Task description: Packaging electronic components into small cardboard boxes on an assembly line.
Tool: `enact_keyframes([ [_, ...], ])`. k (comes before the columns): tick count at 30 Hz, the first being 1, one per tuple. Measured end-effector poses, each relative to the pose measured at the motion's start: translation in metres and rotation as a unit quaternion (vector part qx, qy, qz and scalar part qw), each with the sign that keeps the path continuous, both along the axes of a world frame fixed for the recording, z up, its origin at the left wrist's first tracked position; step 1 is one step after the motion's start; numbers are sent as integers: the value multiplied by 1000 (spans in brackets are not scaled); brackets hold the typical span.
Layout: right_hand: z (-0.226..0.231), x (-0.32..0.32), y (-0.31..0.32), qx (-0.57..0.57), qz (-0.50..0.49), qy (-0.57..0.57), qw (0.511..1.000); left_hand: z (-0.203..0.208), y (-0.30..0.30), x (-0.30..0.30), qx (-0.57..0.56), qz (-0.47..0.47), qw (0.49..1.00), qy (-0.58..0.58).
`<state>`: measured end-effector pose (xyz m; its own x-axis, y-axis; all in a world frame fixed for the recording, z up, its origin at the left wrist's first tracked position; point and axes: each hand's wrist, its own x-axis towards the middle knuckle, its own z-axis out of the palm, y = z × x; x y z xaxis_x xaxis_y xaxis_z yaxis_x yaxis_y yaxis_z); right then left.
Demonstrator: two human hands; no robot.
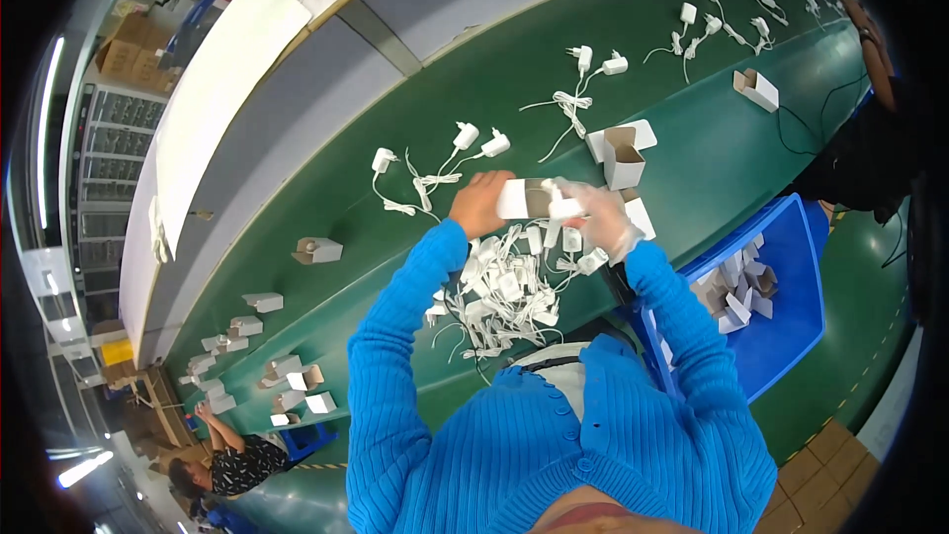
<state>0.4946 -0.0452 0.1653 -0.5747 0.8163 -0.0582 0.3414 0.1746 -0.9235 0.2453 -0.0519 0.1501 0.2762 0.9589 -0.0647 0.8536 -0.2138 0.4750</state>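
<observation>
My left hand (481, 204) is closed around a small white box (512, 200) whose brown inside shows at its open right end. At that opening, my right hand (601, 220), which looks covered by a thin pale glove, grips a white plug adapter (563, 206). The fingers partly hide the adapter, and I cannot tell how far it is inside the box. Just below both hands lies a heap of white plug adapters with bundled cables (504, 287). An open white box (623, 160) stands beyond my right hand, with other white box pieces around it.
More adapters (466, 136) lie in groups along the green conveyor belt (395, 282) and the green strip beyond it. Boxes (287, 372) sit at the left. A blue bin (791, 307) with white boxes stands by my right arm. Other people (242, 460) work at both ends.
</observation>
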Motion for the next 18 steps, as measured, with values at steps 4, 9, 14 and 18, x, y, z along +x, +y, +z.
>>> enact_keyframes([
  [4,32,-42,17,261,262,-350,860,28,-23,7,37,-2,996,-87],
  [9,35,-63,35,244,273,-147,919,39,-54,-12,41,94,980,-174],
  [14,27,-113,27,266,375,-80,884,44,-82,-14,62,173,953,-243],
  [18,15,-148,30,314,345,-132,874,31,-92,-57,146,214,965,-24],
])
